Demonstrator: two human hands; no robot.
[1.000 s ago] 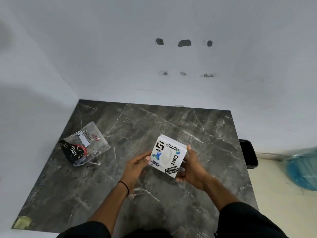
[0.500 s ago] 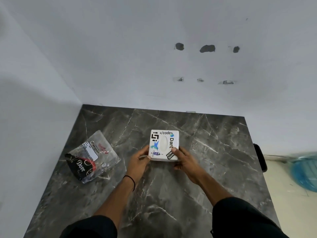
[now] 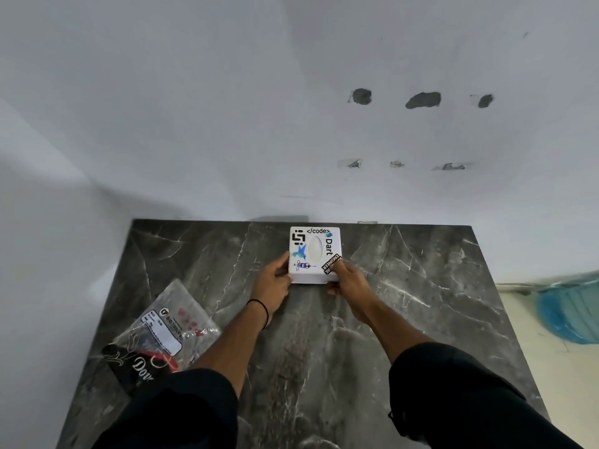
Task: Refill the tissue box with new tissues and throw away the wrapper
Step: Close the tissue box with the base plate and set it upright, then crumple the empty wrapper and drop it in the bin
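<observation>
A white square tissue box (image 3: pixel 314 244) with stickers and an oval slot on top rests on the dark marble table (image 3: pixel 405 303), close to the back wall. My left hand (image 3: pixel 274 281) holds its near left corner. My right hand (image 3: pixel 348 280) grips its near right corner, thumb over a black sticker. A clear plastic wrapper (image 3: pixel 165 328) with a white label and black print lies flat at the table's left, apart from both hands.
White walls close off the table at the back and the left. A blue translucent container (image 3: pixel 570 309) stands on the floor to the right, beyond the table's edge.
Both hands have carried the box away from me and set it down flat near the back wall. The wrapper has stayed in place.
</observation>
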